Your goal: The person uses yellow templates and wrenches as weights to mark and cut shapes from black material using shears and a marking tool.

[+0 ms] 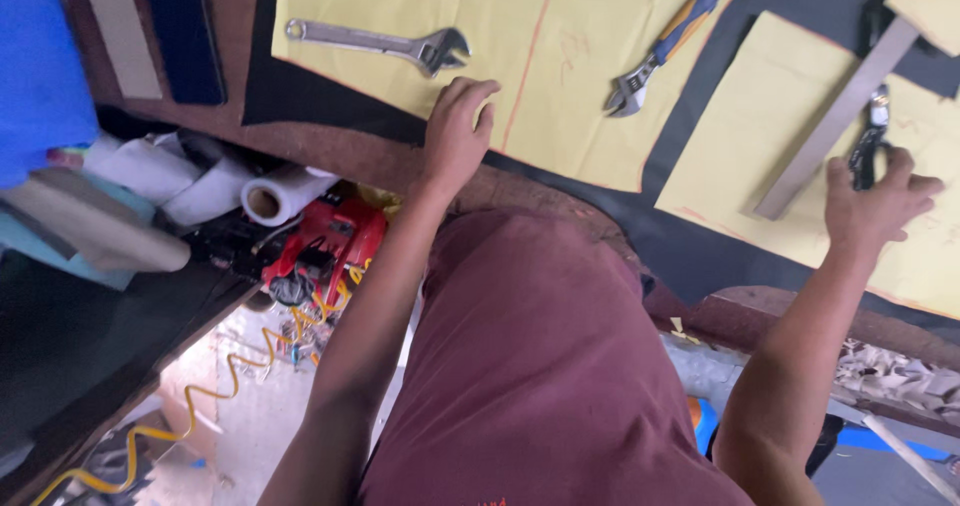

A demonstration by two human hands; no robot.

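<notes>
The left hand [458, 126] rests loosely, fingers curled, on the yellow pattern sheet [560, 56]; the right hand [875, 204] grasps dark scissors [868, 146]. No cut is visible yet.

The person wears a plain maroon shirt [530, 366] (small orange marking at the lower hem); both forearms are bare, unsleeved.

Left hand [458, 131] presses the yellow sheet [520, 56] at the surface's near edge, beside a wrench [385, 44]; right hand [875, 204] grips black scissors [868, 146] beside a ruler [835, 121].
</notes>
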